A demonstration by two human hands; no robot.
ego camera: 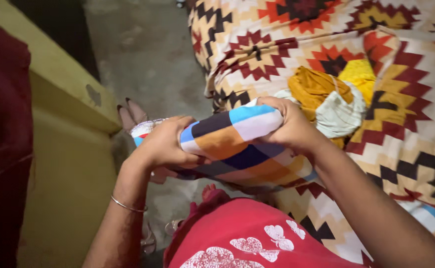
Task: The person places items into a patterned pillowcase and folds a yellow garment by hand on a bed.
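Cloth: a checked cloth [237, 144] in blue, orange, white and dark squares; it is rolled into a fat bundle and held in the air between both hands, just over the edge of the bed.
Left hand: the left hand [165, 144] wraps round the left end of the roll; its grip is pressed tight on the cloth; a thin bangle [127, 205] sits on the wrist.
Right hand: the right hand [289, 124] curls over the right end; its grip is also pinching the cloth.
How far: the cloth looks mostly rolled up; one loose end hangs under the hands, so the rolling seems not quite done.
Close by: a small heap of clothes [334, 97], yellow, brown and pale, lies on the bed just behind the right hand.
Bed: a zigzag bedsheet [411, 124] in red, black and cream covers it.
Hard to see: the floor is dim; something by the left hand, maybe a shoe, is too dark to tell; the fingertips are hidden under the roll.
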